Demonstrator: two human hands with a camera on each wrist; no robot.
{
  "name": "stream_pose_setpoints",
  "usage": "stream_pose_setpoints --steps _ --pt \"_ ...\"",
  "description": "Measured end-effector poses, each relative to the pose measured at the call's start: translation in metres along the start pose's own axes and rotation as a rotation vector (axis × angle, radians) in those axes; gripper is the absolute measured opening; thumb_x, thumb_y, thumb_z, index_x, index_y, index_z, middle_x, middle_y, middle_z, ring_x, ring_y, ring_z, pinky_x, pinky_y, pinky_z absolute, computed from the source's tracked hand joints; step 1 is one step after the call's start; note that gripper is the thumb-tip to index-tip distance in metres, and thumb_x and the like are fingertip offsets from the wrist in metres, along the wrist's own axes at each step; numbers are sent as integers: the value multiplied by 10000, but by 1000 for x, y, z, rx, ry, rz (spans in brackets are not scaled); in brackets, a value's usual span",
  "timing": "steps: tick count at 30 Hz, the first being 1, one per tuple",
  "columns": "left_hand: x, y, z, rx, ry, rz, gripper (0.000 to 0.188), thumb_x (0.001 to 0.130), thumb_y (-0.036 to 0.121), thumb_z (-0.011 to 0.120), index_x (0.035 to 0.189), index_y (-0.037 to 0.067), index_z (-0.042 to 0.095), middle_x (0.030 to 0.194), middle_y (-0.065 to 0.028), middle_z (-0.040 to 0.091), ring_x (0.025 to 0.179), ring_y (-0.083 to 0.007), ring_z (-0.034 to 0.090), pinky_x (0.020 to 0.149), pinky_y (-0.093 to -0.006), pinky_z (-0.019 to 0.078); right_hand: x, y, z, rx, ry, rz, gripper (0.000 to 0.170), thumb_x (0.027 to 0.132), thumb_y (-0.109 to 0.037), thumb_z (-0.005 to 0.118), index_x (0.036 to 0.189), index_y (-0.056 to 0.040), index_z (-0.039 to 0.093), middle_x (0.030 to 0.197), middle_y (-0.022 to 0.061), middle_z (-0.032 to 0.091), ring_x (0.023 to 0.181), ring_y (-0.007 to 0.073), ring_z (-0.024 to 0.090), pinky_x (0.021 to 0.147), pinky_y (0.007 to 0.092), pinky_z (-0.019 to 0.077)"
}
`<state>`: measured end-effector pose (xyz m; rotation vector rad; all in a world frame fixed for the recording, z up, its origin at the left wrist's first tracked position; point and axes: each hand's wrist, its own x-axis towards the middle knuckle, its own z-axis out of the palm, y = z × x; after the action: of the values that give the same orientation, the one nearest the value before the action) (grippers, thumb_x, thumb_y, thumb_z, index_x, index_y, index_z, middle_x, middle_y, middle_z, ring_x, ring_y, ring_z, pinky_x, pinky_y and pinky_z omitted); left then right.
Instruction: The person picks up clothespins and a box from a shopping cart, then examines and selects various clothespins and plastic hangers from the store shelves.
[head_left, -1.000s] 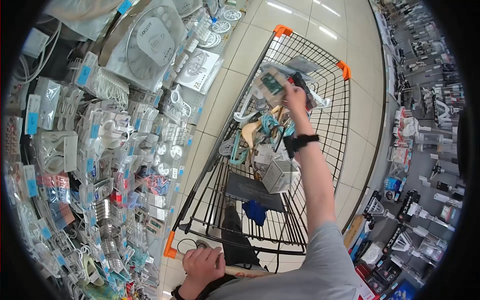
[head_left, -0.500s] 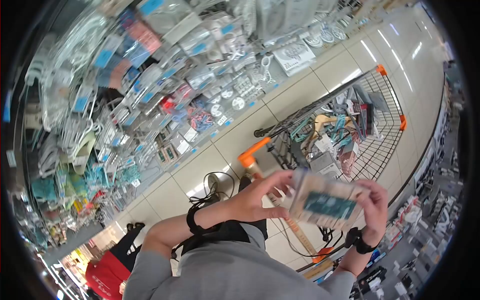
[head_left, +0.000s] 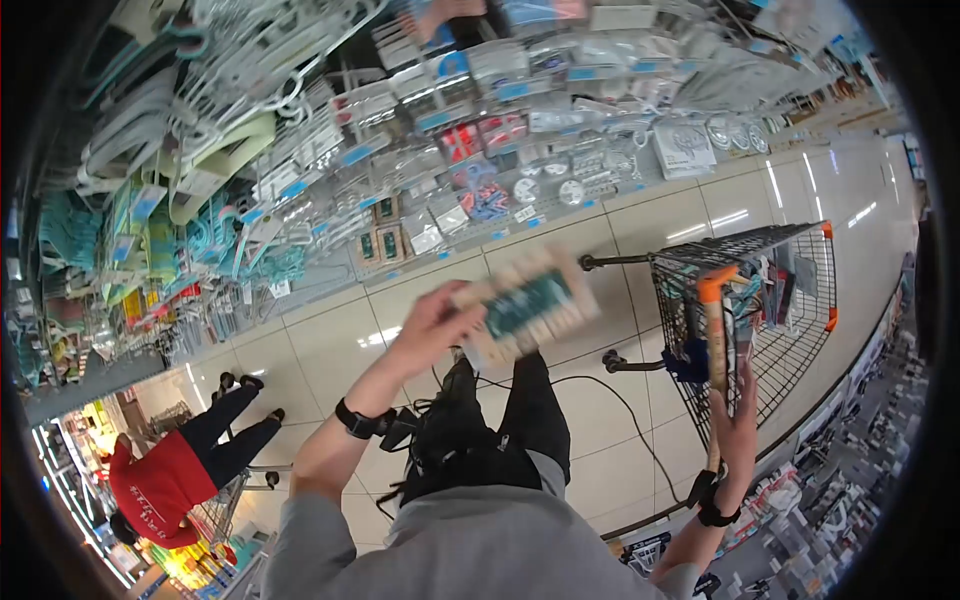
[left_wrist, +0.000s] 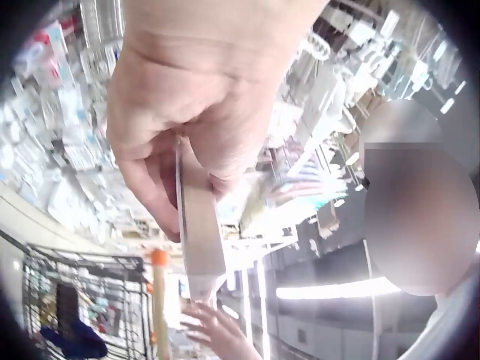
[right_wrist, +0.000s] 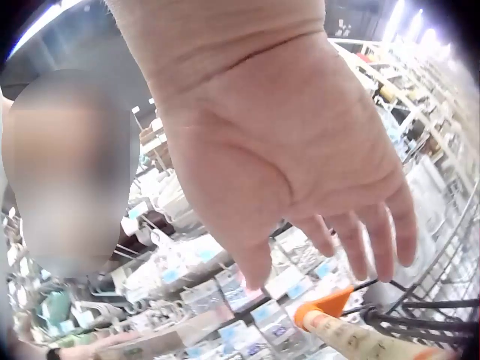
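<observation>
My left hand (head_left: 432,328) pinches one end of a flat pack of pale wooden pieces with a dark green label (head_left: 530,305), held out over the floor. In the left wrist view the pack (left_wrist: 201,225) is seen edge-on between the thumb and fingers of the left hand (left_wrist: 195,112). My right hand (head_left: 738,425) is beside the cart's handle bar (head_left: 716,350), fingers extended. The right wrist view shows the right hand (right_wrist: 300,157) with spread fingers above the handle bar (right_wrist: 360,337); whether it touches the bar, I cannot tell.
The wire shopping cart (head_left: 790,340), loaded with goods, stands at the right. Shelves of hanging packs run across the top, with similar green-labelled packs (head_left: 380,243) at the lower edge. A person in a red shirt (head_left: 160,485) is at the lower left, near another cart.
The view has turned toward the shelf. The pack has passed from my right hand, through both hands, to my left hand alone. My right hand has moved to the handle bar.
</observation>
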<state>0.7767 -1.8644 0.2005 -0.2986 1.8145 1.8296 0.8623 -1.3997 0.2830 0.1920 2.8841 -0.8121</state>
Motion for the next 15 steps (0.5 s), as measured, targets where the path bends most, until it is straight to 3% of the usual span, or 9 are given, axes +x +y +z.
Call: stream_pose_setpoints --steps 2,5,8,9,10,11,12,13,15 --pt "-11 -37 -54 -176 162 -82 451 926 270 661 1263 5 519 914 -52 637 817 -105 634 718 -278 563 -16 4 26 229 -37 490 613 930 -124 642 1442 12 333 1303 201 537 1177 243 543 999 333 416" --pt "2 -132 -135 -406 412 -144 439 921 266 667 1257 31 510 971 -55 614 889 -152 641 802 -327 580 -47 87 71 -46 255 204 564 952 -138 626 1417 22 349 1154 153 591 1023 189 595 883 293 471" --pt "35 -274 -205 -548 553 -216 384 911 249 685 1199 56 520 1002 -48 602 899 -176 640 820 -347 579 -41 77 83 -14 375 325 514 950 -141 637 1366 30 388 1060 121 586 930 165 588 810 280 484" --pt "51 -322 -224 -580 630 -273 361 912 242 683 1177 60 519 1036 -60 602 909 -198 638 838 -362 573 -36 59 77 -307 267 437 513 938 -129 653 1357 33 405 1106 132 570 926 170 583 803 281 487" --pt "70 -360 -238 -612 705 -334 338 914 235 681 1155 64 518 1070 -72 601 920 -220 636 856 -377 567 -54 121 83 -104 459 254 513 927 -143 672 1345 29 429 1098 118 583 906 162 571 785 284 485" --pt "91 -388 -248 -616 703 -338 338 914 235 681 1155 64 518 1070 -72 601 920 -220 636 856 -377 567 -53 117 84 -199 529 241 506 920 -157 685 1331 23 453 1037 93 612 873 148 557 758 281 479" --pt "114 -413 -258 -667 797 -340 325 909 214 685 1146 70 514 1066 -70 605 911 -229 638 854 -381 571 -46 98 84 -640 538 77 474 923 -169 683 1309 18 481 946 62 603 833 134 539 723 269 465" --pt "134 -439 -265 -718 890 -348 315 905 192 689 1137 76 510 1062 -69 608 901 -239 641 852 -385 575 -50 100 82 -447 513 294 464 921 -174 687 1296 21 496 913 57 573 793 133 518 702 268 453" --pt "179 -498 -289 -745 864 -320 335 900 182 692 1152 84 493 1080 -77 601 928 -250 633 853 -389 577 -51 107 83 -485 601 273 467 932 -233 670 1279 26 497 877 59 536 777 153 491 700 288 438"
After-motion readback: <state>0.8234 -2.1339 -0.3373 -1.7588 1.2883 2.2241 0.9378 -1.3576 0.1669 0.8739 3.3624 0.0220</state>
